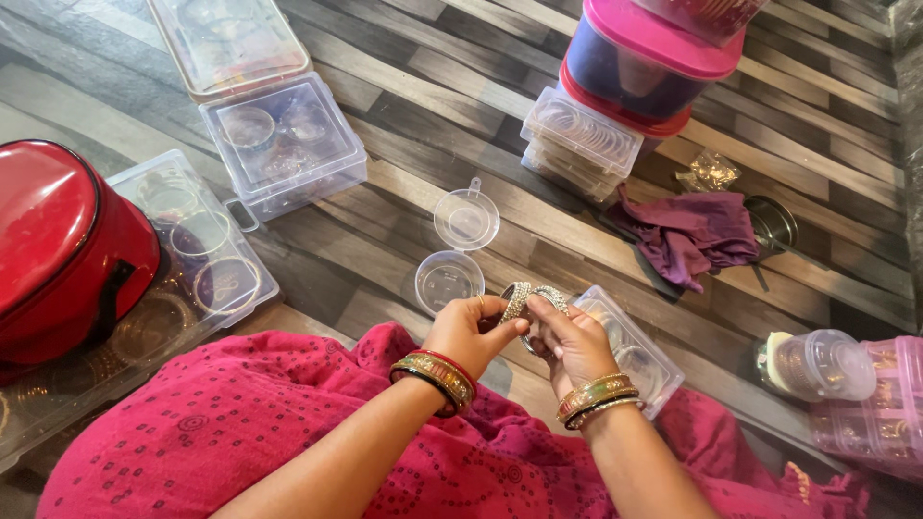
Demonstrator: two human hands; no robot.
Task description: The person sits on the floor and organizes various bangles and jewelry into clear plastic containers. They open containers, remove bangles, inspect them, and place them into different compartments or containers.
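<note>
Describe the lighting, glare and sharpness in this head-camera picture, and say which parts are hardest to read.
Head view: soft daylight, sharp overall; white glare on the red case and on the clear box lids; the left hand and right hand are crisp around the silver bangles; the right edge falls dark, and the lines of the striped floor slant strongly.
</note>
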